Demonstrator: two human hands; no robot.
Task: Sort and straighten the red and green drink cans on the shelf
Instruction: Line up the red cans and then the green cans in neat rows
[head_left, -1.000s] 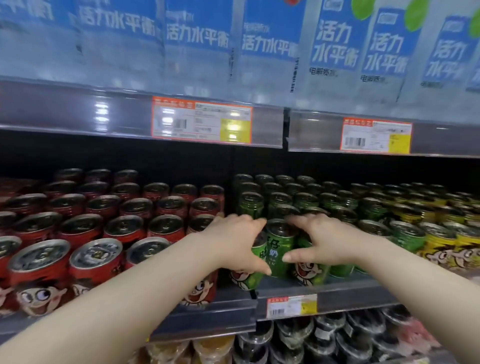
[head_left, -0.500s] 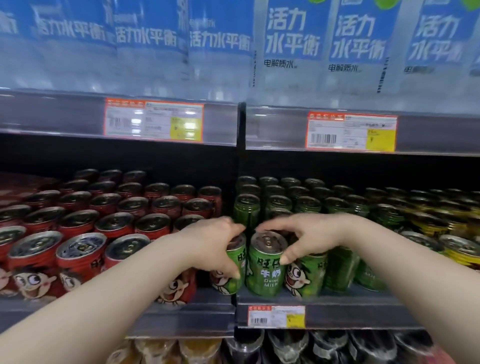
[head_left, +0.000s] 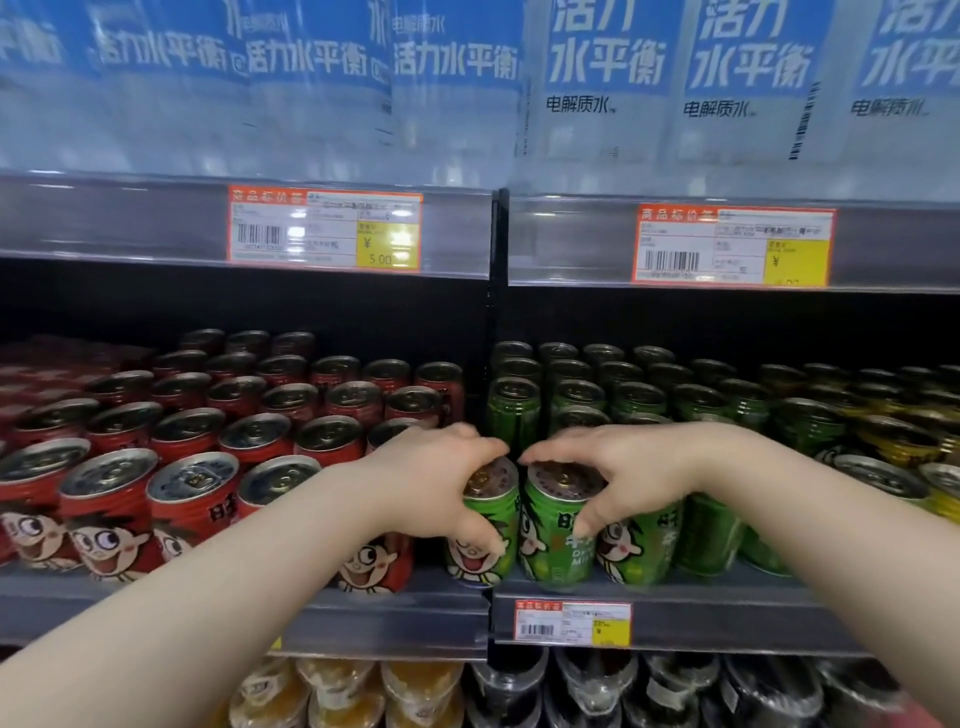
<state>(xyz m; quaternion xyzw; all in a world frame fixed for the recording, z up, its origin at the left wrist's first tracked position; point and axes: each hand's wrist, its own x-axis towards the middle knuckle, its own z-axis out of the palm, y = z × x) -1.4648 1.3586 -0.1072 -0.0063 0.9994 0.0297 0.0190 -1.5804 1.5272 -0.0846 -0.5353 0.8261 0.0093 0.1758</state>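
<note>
Front row, middle shelf (head_left: 727, 618), at the seam between the red and green bays.

- Left hand (head_left: 431, 488): fingers (head_left: 485, 538) curled over the rim of the end green can (head_left: 480, 564), thumb down its face. This can stands at the seam, just beside a red can (head_left: 374, 569).
- Right hand (head_left: 634, 473): wrapped over the top of the second green can (head_left: 553, 545), gripping it. The two cans are upright, long axes vertical, and side by side (touching or nearly, I cannot tell).
- Each hand sits directly above its own can, so any turn would be about the vertical axis. The left hand is nearer the red side.
- Judgement: faces are being squared to the front. The second green can's cartoon face looks turned off to the left.

Writing: the cans carry a cartoon face and blurred white lettering. Bottles above (head_left: 608, 62) read "水平衡" and "电解质水". The left price tag (head_left: 324, 231) shows "¥ 5.00".
</note>
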